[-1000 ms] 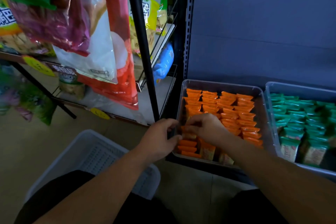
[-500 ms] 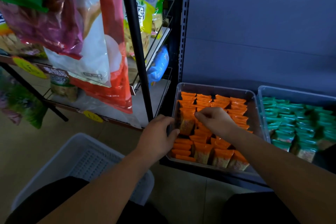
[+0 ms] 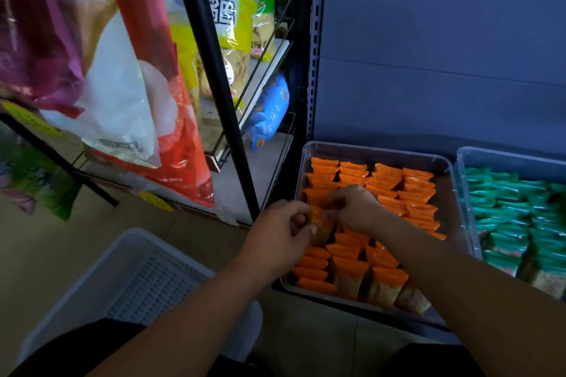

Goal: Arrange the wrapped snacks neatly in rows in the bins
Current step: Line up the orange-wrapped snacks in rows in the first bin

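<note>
A clear plastic bin (image 3: 379,150) on the bottom shelf holds several orange wrapped snacks (image 3: 410,196) stood in rows. To its right, a second clear bin (image 3: 508,156) holds green wrapped snacks (image 3: 514,208). My left hand (image 3: 281,232) is at the orange bin's left side, its fingers curled round an upright orange snack packet (image 3: 321,228). Just beyond it, my right hand (image 3: 355,208) pinches the same packets from above in the left rows. What lies under my right palm is hidden.
A white perforated basket (image 3: 122,278) sits on the floor at lower left. A black wire rack (image 3: 214,85) with hanging snack bags (image 3: 122,70) stands to the left of the bins. A blue back panel (image 3: 444,55) rises behind the shelf.
My left hand has moved from the bin's rim onto an upright orange packet. My right hand has stayed over the left rows, now meeting the left hand at that packet.
</note>
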`<state>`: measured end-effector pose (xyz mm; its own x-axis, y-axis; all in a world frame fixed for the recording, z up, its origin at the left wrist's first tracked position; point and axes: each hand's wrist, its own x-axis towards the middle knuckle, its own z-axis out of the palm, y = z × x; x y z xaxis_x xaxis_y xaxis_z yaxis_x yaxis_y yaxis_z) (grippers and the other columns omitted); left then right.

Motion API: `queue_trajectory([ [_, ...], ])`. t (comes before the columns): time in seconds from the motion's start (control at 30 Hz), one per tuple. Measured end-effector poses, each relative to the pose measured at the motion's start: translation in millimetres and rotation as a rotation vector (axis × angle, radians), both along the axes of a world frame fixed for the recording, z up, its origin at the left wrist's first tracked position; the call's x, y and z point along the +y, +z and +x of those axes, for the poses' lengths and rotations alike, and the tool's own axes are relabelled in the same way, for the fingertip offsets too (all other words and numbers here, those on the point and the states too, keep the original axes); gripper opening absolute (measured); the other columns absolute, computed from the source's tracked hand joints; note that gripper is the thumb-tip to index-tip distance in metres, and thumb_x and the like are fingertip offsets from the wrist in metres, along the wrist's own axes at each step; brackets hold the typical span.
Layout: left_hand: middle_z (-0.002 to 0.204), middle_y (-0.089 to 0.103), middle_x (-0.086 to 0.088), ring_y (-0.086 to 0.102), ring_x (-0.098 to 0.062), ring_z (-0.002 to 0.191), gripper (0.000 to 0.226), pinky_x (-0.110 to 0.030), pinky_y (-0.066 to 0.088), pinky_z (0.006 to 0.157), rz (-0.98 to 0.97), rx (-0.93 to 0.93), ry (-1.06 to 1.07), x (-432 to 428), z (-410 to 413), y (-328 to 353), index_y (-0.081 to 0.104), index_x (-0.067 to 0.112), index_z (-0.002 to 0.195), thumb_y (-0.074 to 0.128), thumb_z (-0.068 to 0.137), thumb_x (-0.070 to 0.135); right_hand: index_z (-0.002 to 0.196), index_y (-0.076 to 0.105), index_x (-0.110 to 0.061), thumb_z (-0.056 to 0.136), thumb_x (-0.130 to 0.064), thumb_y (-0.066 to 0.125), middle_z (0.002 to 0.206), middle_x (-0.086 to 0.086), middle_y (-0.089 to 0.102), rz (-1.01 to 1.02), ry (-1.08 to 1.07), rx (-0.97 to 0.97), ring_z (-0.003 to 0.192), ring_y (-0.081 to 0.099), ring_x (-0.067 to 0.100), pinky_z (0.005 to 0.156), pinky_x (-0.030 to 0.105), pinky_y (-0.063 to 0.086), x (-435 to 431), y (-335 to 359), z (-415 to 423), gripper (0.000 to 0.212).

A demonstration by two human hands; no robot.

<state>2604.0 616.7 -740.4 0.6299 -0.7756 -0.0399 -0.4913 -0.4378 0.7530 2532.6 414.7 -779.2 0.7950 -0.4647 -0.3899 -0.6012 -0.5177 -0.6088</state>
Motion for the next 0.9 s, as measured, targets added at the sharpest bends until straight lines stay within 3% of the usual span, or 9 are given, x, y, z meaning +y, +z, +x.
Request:
queue_trajectory([
  [0.1, 0.101, 0.057, 0.016, 0.057, 0.001, 0.088, 0.035, -0.006, 0.043, 0.073, -0.01, 0.026, 0.015, 1.7, 1.0, 1.5, 0.068, 0.022, 0.127, 0.074, 0.093, 0.025, 0.09, 0.075, -0.033, 0.086, -0.025, 0.082, 0.1, -0.011, 0.07, 0.029, 0.043, 0.007, 0.09, 0.063, 0.003, 0.066, 0.017, 0.046, 2.1, 6.8, -0.2, 0.011],
  [0.3, 0.102, 0.061, 0.007, 0.059, -0.004, 0.088, 0.028, -0.017, 0.048, 0.078, -0.067, 0.066, 0.057, 9.2, -2.2, 17.5, 0.07, 0.02, 0.12, 0.076, 0.092, 0.022, 0.078, 0.074, -0.028, 0.083, -0.017, 0.084, 0.088, -0.009, 0.072, 0.038, 0.064, -0.114, 0.082, 0.065, 0.003, 0.065, 0.019, 0.047, 11.5, 61.8, -8.8, 0.015],
  [0.43, 0.116, 0.06, 0.016, 0.057, 0.004, 0.106, 0.041, -0.015, 0.049, 0.086, -0.144, 0.098, 0.048, 16.8, -11.8, 48.0, 0.064, 0.028, 0.129, 0.078, 0.09, 0.028, 0.086, 0.076, -0.02, 0.085, -0.019, 0.083, 0.088, -0.001, 0.074, 0.027, 0.103, -0.178, 0.078, 0.066, 0.009, 0.065, 0.019, 0.052, 28.0, 122.0, -26.5, 0.007],
  [0.5, 0.111, 0.068, 0.016, 0.063, 0.001, 0.105, 0.036, -0.02, 0.054, 0.087, -0.174, 0.198, 0.011, 20.0, -18.1, 65.9, 0.066, 0.031, 0.125, 0.078, 0.091, 0.026, 0.09, 0.076, -0.02, 0.087, -0.018, 0.081, 0.09, -0.004, 0.074, 0.056, 0.126, -0.23, 0.084, 0.068, 0.009, 0.075, 0.024, 0.055, 40.3, 153.3, -38.5, 0.006],
  [0.57, 0.098, 0.074, 0.014, 0.069, -0.002, 0.096, 0.026, -0.021, 0.057, 0.082, -0.238, 0.28, -0.017, 22.9, -26.3, 82.6, 0.069, 0.033, 0.112, 0.075, 0.093, 0.016, 0.094, 0.076, -0.023, 0.089, -0.02, 0.079, 0.09, -0.007, 0.074, 0.111, 0.089, -0.291, 0.083, 0.067, 0.003, 0.073, 0.02, 0.056, 52.1, 175.1, -52.2, 0.007],
  [0.73, 0.09, 0.076, 0.008, 0.073, -0.009, 0.085, 0.026, -0.024, 0.058, 0.072, -0.391, 0.382, -0.031, 29.8, -45.5, 100.8, 0.07, 0.026, 0.103, 0.075, 0.091, 0.004, 0.099, 0.078, -0.021, 0.095, -0.024, 0.074, 0.087, 0.005, 0.075, 0.374, -0.095, -0.356, 0.077, 0.068, 0.012, 0.075, 0.033, 0.06, 67.8, 178.8, -86.6, 0.007],
  [0.83, 0.098, 0.077, -0.003, 0.075, -0.02, 0.094, 0.015, -0.034, 0.062, 0.082, -0.42, 0.488, -0.025, 28.1, -55.9, 93.6, 0.072, 0.02, 0.105, 0.074, 0.094, 0.011, 0.096, 0.076, -0.018, 0.094, -0.021, 0.073, 0.09, 0.014, 0.074, 0.397, -0.13, -0.351, 0.075, 0.068, 0.011, 0.065, 0.028, 0.058, 69.5, 173.2, -94.5, 0.004],
  [0.9, 0.097, 0.076, -0.005, 0.075, -0.02, 0.094, 0.006, -0.034, 0.063, 0.081, -0.445, 0.551, 0.026, 25.3, -59.6, 93.0, 0.073, 0.016, 0.102, 0.07, 0.097, 0.015, 0.097, 0.076, -0.019, 0.093, -0.023, 0.074, 0.09, 0.011, 0.076, 0.432, -0.143, -0.357, 0.077, 0.07, 0.012, 0.064, 0.025, 0.057, 68.1, 172.2, -94.7, 0.006],
])
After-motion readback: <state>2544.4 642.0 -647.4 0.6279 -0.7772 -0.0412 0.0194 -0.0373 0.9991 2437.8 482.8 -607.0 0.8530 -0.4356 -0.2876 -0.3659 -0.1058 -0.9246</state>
